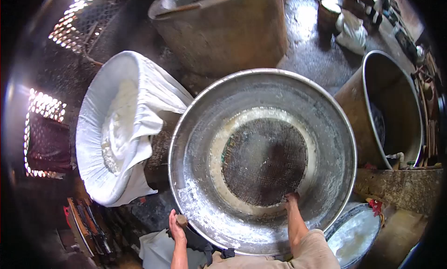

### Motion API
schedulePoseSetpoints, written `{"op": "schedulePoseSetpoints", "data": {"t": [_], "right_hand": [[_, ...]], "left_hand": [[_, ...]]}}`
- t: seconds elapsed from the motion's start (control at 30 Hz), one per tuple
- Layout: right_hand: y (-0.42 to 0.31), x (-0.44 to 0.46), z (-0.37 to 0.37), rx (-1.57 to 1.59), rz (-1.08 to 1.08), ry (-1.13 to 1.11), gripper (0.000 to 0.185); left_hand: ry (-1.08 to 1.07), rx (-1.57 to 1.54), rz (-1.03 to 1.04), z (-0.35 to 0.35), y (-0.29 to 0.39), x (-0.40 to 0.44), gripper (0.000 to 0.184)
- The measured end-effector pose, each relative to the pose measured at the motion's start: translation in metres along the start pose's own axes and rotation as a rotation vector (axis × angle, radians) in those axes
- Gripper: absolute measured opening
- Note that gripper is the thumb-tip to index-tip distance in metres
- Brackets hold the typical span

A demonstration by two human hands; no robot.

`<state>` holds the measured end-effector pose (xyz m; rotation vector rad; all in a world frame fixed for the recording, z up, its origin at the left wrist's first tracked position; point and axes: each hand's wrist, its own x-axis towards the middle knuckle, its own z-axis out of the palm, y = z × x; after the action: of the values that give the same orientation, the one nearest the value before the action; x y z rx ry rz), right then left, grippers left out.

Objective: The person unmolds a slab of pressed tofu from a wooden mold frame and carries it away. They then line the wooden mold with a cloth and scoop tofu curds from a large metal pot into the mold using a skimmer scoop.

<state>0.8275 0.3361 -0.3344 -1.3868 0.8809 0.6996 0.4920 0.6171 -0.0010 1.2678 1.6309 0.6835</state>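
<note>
In front of me stands a wide metal basin (195, 129) with white residue smeared on its inner wall. Low inside it is a round dark mesh screen (263, 157), circled by a pale whitish band. My right hand (292, 199) reaches down into the basin, its fingers closed at the near right edge of the screen. Outside the rim at lower left, my left hand (176, 227) is closed around a short brown piece like the end of a wooden handle (181, 220). The rest of that piece is hidden.
To the left, a cloth-lined tub (88, 143) holds white curd-like matter. Large vats stand behind (228, 40) and at right (349, 101). A vessel of whitish liquid (356, 236) sits at lower right. Wooden slats (86, 227) lie at lower left; a white sack (351, 34) stands farther back.
</note>
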Motion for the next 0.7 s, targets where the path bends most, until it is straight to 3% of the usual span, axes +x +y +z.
{"op": "schedulePoseSetpoints", "data": {"t": [0.07,0.1,0.13,0.17,0.2,0.3,0.37,0.5,0.57,0.7], "right_hand": [[-0.018,-0.022,0.019,-0.069,-0.038,0.057,0.031],[-0.003,-0.005,0.027,-0.135,-0.246,-0.021,0.035],[0.005,0.023,0.032,-0.351,-0.455,-0.048,0.032],[-0.030,-0.046,0.052,-0.247,-0.456,-0.053,0.028],[-0.082,-0.144,0.081,-0.142,-0.459,-0.059,0.025],[-0.081,-0.157,0.128,-0.260,-0.577,0.050,0.022],[-0.096,-0.204,0.159,-0.336,-0.546,0.134,0.023],[-0.093,-0.244,0.187,-0.206,-0.661,0.089,0.027],[-0.093,-0.296,0.170,-0.271,-0.677,0.084,0.030],[-0.074,-0.342,0.135,-0.403,-0.831,0.297,0.030]], "left_hand": [[0.016,-0.015,0.054,-0.005,0.019,-0.016,0.047],[0.002,0.001,0.134,-0.013,0.023,-0.022,0.043],[-0.031,-0.020,0.060,-0.018,0.032,-0.034,0.043],[-0.066,-0.037,-0.013,-0.027,0.036,-0.042,0.043],[-0.107,-0.193,0.024,-0.043,0.011,-0.034,0.032],[-0.218,-0.208,-0.054,-0.076,-0.005,-0.051,0.031],[-0.218,-0.235,-0.026,-0.097,-0.027,-0.060,0.030],[-0.198,-0.184,-0.047,-0.135,-0.058,-0.075,0.031],[-0.146,-0.248,-0.145,-0.154,-0.079,-0.080,0.031],[-0.131,-0.305,-0.211,-0.189,-0.129,-0.074,0.032]]}}
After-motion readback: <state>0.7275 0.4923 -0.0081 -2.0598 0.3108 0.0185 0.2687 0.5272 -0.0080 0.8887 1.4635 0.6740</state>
